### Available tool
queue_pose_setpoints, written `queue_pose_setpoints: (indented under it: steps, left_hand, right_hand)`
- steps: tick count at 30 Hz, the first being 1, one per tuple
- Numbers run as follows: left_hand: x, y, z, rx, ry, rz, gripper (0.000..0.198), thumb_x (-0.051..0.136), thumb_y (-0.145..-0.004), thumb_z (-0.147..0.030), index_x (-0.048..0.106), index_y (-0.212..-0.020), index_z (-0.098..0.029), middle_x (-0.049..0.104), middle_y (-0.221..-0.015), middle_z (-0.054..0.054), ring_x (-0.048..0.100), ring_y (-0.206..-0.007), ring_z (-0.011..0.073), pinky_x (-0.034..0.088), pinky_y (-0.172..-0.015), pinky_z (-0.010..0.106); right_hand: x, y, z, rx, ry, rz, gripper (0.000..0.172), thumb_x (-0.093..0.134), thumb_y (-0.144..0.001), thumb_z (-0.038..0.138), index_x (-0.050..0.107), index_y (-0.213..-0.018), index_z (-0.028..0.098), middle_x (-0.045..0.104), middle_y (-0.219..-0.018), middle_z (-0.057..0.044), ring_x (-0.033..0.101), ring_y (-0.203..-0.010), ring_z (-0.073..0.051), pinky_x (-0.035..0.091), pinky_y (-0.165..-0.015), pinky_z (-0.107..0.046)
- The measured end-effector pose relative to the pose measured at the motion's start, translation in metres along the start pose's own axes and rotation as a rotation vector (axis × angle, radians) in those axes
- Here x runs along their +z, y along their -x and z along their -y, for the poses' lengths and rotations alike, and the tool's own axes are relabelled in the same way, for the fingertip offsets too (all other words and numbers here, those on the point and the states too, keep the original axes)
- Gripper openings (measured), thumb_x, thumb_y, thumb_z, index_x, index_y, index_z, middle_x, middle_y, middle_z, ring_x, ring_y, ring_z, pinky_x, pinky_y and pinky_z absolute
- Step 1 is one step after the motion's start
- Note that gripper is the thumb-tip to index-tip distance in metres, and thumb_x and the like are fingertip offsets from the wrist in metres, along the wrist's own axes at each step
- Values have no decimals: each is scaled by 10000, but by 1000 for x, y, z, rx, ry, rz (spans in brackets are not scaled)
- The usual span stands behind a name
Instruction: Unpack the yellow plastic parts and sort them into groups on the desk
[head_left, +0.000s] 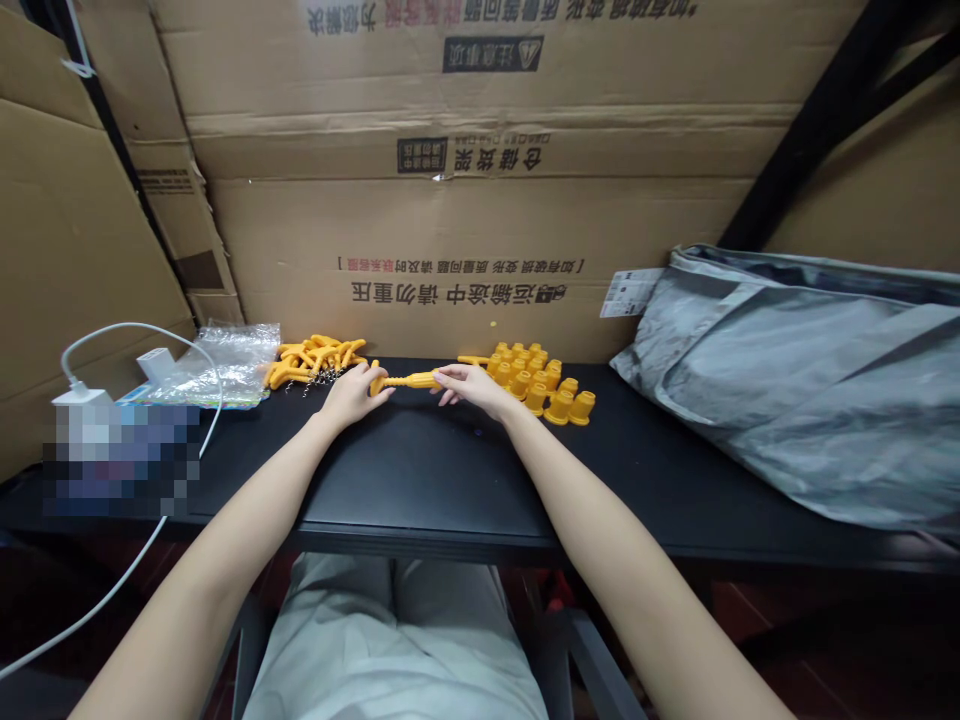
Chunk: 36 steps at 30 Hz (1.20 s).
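My left hand [357,396] is closed on the yellow handle at the left end of a slim yellow piece [409,380], whose shaft looks ridged. My right hand [474,388] pinches the thicker right end of the same piece, which lies level between both hands above the black table [420,470]. Beside my left hand is a heap of yellow handles [315,358] with dark metal spirals at their front. Several yellow cups [538,382] stand in rows just beyond my right hand, with a yellow stick partly showing behind them.
Clear plastic bags [232,360] lie at the left, near a white charger [84,410] with a looping white cable. A grey bag [787,390] fills the right side. Cardboard [480,220] rises behind the table, crossed by a black bar at the right.
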<state>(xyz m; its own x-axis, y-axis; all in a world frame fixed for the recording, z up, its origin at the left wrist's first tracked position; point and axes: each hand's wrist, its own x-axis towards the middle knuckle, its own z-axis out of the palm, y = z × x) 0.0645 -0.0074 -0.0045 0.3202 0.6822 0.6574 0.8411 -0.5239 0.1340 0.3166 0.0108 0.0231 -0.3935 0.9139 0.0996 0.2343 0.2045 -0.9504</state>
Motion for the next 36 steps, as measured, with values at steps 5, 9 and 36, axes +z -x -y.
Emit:
queue_pose_setpoints:
  steps: [5, 9, 36]
  left_hand:
    - [1, 0, 1, -3, -5, 8, 253, 636, -826, -396, 642, -1007, -220, 590, -865, 31, 607, -793, 167, 504, -761, 293]
    - [2, 0, 2, 1, -9, -1, 255, 637, -825, -392, 640, -1014, -221, 592, -867, 29, 606, -789, 162, 505, -767, 291]
    - [0, -1, 1, -24, 18, 1, 280, 672, -798, -419, 623, -986, -217, 601, -881, 30, 612, -803, 174, 503, -766, 302]
  right_hand:
    - [-1, 1, -1, 31, 4, 38, 334, 653, -862, 399, 646, -1072, 138, 739, -849, -90, 660, -571, -98, 487, -504, -168]
    - [-3, 1, -3, 24, -24, 83, 460, 736, -796, 314, 556, -1191, 161, 740, -860, -66, 668, -595, -105, 504, -534, -182]
    - [5, 2, -3, 39, -64, 83, 360, 771, -760, 311, 584, -1025, 154, 745, -865, -62, 673, -590, -107, 483, -522, -179]
